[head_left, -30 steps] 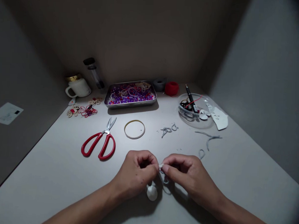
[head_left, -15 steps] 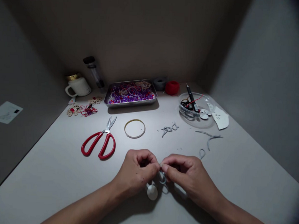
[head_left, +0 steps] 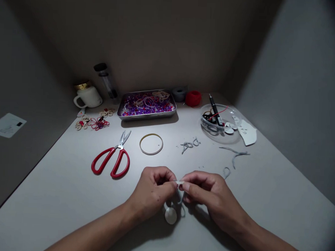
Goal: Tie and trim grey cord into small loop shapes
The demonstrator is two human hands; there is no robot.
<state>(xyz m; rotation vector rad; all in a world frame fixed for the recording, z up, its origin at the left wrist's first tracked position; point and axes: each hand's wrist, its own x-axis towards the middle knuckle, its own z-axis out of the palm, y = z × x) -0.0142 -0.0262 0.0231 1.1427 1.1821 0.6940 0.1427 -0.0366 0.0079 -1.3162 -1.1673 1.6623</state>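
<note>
My left hand (head_left: 155, 191) and my right hand (head_left: 210, 194) meet near the front of the table, thumbs and fingertips pinched. A short pale piece (head_left: 179, 182) spans the small gap between them; I cannot tell whether it is part of the cord. Just below it, a thin grey cord (head_left: 179, 195) hangs in a bend, its upper part hidden by my fingers. Under my left hand shows a white round disc (head_left: 170, 215), apparently hanging there; what joins it to the hand is hidden.
Red-handled scissors (head_left: 119, 164) lie open at left, beside a bangle ring (head_left: 150, 154). Grey cord scraps (head_left: 187, 145) lie ahead. Farther back are a bead tray (head_left: 147, 116), a red cord spool (head_left: 193, 98), a clear bowl (head_left: 204, 128) and a mug (head_left: 88, 97).
My fingertips have drawn slightly apart, and the pale piece now shows stretched between them. The hanging cord loop has become narrower.
</note>
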